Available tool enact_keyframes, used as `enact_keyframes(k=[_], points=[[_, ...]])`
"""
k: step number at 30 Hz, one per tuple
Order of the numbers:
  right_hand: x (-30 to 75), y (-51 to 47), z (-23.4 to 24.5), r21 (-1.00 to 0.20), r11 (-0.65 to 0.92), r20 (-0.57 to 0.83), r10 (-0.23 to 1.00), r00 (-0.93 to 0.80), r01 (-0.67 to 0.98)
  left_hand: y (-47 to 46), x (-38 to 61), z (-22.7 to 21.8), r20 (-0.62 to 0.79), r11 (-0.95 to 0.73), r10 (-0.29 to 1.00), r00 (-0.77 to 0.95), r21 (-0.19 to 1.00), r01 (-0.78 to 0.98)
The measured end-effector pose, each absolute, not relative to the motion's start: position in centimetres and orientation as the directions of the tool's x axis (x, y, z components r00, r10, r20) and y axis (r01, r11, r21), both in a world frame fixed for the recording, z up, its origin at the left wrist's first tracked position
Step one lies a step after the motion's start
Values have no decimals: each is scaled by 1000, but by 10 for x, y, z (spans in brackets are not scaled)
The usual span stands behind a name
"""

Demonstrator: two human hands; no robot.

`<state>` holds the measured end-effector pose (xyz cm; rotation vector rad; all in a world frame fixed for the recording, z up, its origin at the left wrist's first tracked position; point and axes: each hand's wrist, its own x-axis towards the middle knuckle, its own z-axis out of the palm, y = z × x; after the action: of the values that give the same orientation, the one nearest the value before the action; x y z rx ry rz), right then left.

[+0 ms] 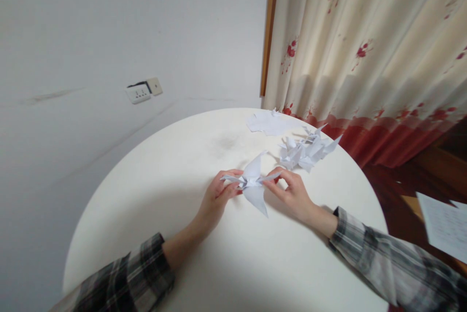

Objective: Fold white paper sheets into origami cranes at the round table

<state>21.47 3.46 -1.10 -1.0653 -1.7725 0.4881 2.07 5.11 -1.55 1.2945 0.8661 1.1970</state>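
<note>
A white origami crane [254, 180] of folded paper is held between my two hands over the round white table [153, 190]. Its two broad wings spread apart, one pointing up and away, the other down toward me. My left hand [219, 194] pinches the narrow point on the crane's left side between thumb and fingers. On the opposite side, my right hand [292, 190] grips the other narrow point the same way. Behind my right hand lies a cluster of folded paper cranes [302, 151], several of them heaped together.
Flat white paper [268, 123] lies by the table's far edge. A wall socket [138, 93] is on the pale wall behind. To the right hangs a flowered curtain [339, 49] with a red lower band. Written sheets [443, 227] lie lower, off the table's right side.
</note>
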Motion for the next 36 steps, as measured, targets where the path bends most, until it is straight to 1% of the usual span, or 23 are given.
enact_keyframes(k=[5,8,10,13,18,20,24,27,32,36], points=[[214,34,-12,-774,515,524,848,-83,368,48,23,-14,64,-4,967,246,971,-238],[214,34,-14,-788,519,533,844,-54,333,47,24,-15,25,48,967,255,961,-273],[214,35,-16,-787,516,531,846,-55,338,48,23,-16,20,56,964,264,959,-278],[215,36,-17,-775,504,509,855,-95,381,49,22,-17,60,6,962,265,971,-240],[212,36,-13,-755,508,498,856,-143,415,49,23,-14,194,-167,951,239,978,-127],[211,36,-11,-747,515,498,852,-159,419,48,24,-12,228,-211,944,239,973,-93],[211,38,-12,-725,517,503,849,-163,454,46,24,-12,219,-211,948,231,976,-57],[212,39,-14,-724,511,496,852,-166,462,47,23,-14,197,-185,958,207,980,-76],[212,41,-15,-814,465,441,885,-151,347,49,22,-17,138,-121,977,164,987,-105],[212,46,-22,-886,417,397,908,-136,202,49,21,-18,77,-49,983,166,985,-168]])
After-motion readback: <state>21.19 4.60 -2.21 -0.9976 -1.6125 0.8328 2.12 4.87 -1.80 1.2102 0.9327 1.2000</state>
